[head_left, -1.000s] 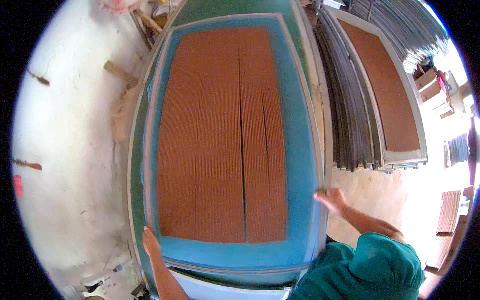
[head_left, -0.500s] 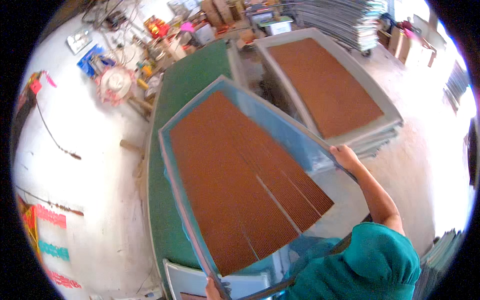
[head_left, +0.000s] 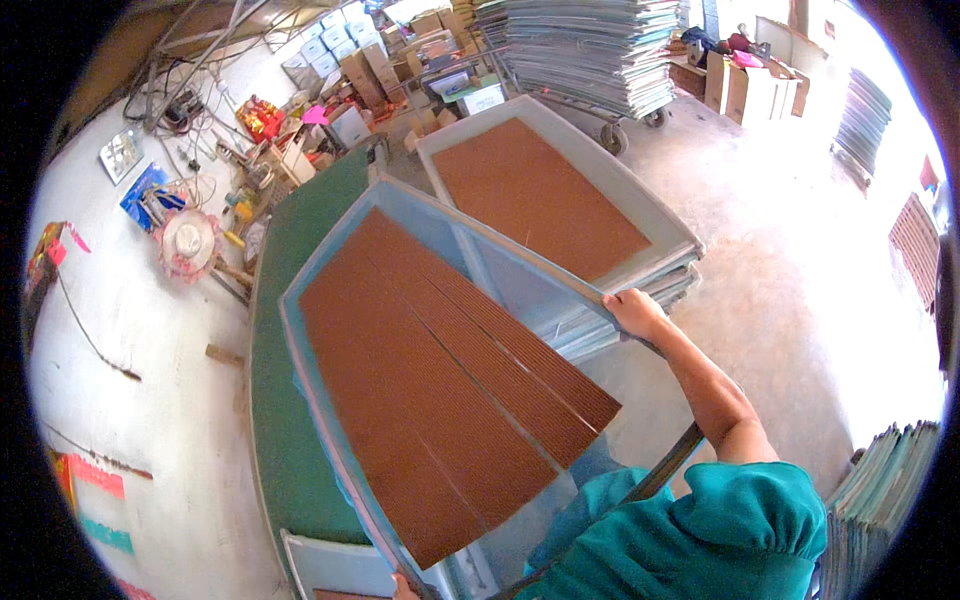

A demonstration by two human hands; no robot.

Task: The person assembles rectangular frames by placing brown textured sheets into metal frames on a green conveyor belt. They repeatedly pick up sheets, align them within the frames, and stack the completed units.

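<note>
I hold a large mesh-bottomed frame with bluish netting, tilted in front of me. Thin brown, finely ribbed sheets lie on its mesh, with narrow gaps between some strips. My right hand is closed round the frame's right rim. At the bottom edge of the view, my left hand grips the left rim, and only a few fingers show. Beyond the right rim stands a stack of similar frames, its top one bearing another brown sheet. The held frame overlaps the stack's near left part in view.
A long green-topped table runs along the left, below the held frame. Near me on it lies a white-rimmed frame. At the back, a tall pile of frames rests on a wheeled cart. More stacked frames stand at lower right.
My view has turned to the right. The held frame has shifted right relative to the stack and now covers more of its left side. Both hands keep their hold.
</note>
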